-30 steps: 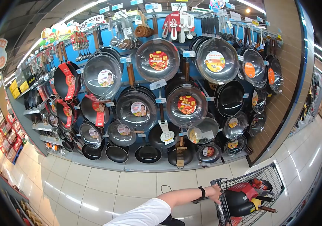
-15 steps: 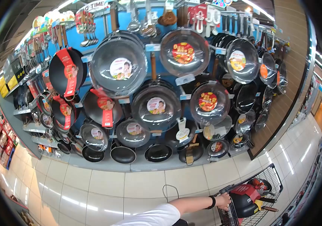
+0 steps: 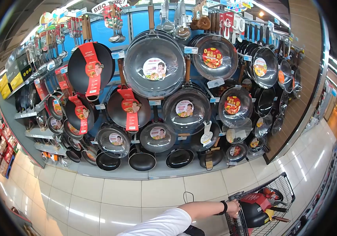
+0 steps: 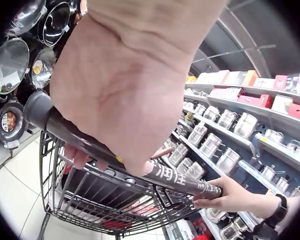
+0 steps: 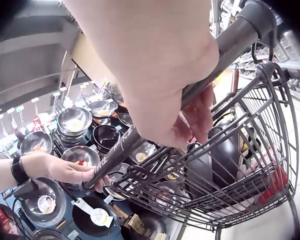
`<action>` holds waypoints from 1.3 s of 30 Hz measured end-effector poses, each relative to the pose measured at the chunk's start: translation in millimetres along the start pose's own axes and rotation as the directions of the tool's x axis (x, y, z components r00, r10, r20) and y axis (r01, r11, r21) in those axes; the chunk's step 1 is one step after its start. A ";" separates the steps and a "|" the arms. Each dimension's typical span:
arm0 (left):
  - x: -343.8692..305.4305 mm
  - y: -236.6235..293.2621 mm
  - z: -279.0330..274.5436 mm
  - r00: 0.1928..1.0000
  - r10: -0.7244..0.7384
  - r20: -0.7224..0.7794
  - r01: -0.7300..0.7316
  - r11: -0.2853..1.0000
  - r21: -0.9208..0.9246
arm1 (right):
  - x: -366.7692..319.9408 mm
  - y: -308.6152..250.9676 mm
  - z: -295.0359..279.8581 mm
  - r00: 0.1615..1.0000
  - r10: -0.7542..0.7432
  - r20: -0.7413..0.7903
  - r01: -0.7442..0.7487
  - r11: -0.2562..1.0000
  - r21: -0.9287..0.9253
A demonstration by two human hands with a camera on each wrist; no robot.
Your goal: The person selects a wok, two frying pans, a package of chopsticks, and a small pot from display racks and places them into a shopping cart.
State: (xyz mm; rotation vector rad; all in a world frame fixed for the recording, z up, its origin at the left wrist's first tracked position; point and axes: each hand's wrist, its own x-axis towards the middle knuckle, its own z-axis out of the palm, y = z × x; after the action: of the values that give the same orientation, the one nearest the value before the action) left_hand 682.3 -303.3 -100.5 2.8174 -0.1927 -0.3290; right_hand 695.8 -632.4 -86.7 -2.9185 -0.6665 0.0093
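Observation:
My left hand (image 3: 233, 207) grips the black push handle (image 4: 185, 182) of a wire shopping cart (image 3: 269, 185), with a dark band on its wrist. In the left wrist view its fingertips show below the bar. Farther along the same bar my right hand (image 5: 160, 107) also holds on, its fingers curled under the handle; the head view does not show it. Inside the cart lie a black pan (image 3: 253, 214) with a red cardboard sleeve (image 3: 257, 200), and other cookware with a wooden handle (image 3: 281, 219).
A rack of hanging pans and woks (image 3: 184, 110) stands in front, utensils (image 3: 115, 25) along its top. A brown tiled pillar (image 3: 304, 70) rises at its right end. Shelves of steel pots (image 4: 212, 145) run opposite. Pale floor tiles (image 3: 121, 192) lie between.
The hanging pans have shifted right in the head view, and those at left appear larger. The left hand keeps its grip on the cart handle.

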 end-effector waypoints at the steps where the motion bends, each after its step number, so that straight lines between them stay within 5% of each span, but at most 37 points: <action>1: -11.5 2.3 5.0 0.998 -0.033 -0.050 0.030 0.998 -0.063 | -15.7 -11.7 -6.5 1.000 0.006 0.001 -0.006 1.000 0.008; 7: -88.4 12.8 8.1 0.998 -0.059 0.009 0.059 0.998 -0.008 | -88.4 -59.2 -22.1 0.999 0.052 0.000 -0.052 0.997 -0.053; 9: -109.5 19.3 13.2 0.995 -0.089 0.044 0.089 0.996 0.002 | -112.5 -66.6 -22.6 0.976 -0.076 -0.202 0.086 0.995 0.043; 12: -143.9 23.9 22.2 0.995 -0.091 0.046 0.091 0.996 0.001 | -143.8 -86.5 -30.0 0.999 0.044 -0.030 -0.044 0.999 0.014; 16: -190.6 30.2 26.8 0.991 -0.081 0.108 0.085 0.996 -0.035 | -185.2 -103.7 -25.7 0.995 0.000 -0.103 0.003 1.000 0.030; 19: -223.8 32.9 38.9 0.997 -0.062 0.052 0.065 0.996 -0.054 | -214.6 -118.9 -24.6 0.998 0.059 0.002 -0.059 0.998 -0.003; 26: -289.1 45.7 54.3 0.995 -0.080 0.057 0.079 0.997 0.016 | -274.9 -144.3 -3.0 0.972 -0.006 -0.236 0.013 0.999 0.030; 39: -401.5 50.8 82.2 0.999 -0.047 0.021 0.048 0.997 -0.054 | -380.5 -201.9 20.3 0.956 0.158 -0.247 -0.156 0.987 0.030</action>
State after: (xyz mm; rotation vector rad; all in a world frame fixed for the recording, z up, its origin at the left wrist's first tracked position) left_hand 269.9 -307.6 -79.4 2.7688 -0.1187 -0.3671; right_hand 264.9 -614.2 -87.7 -2.8846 -0.3923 -0.3296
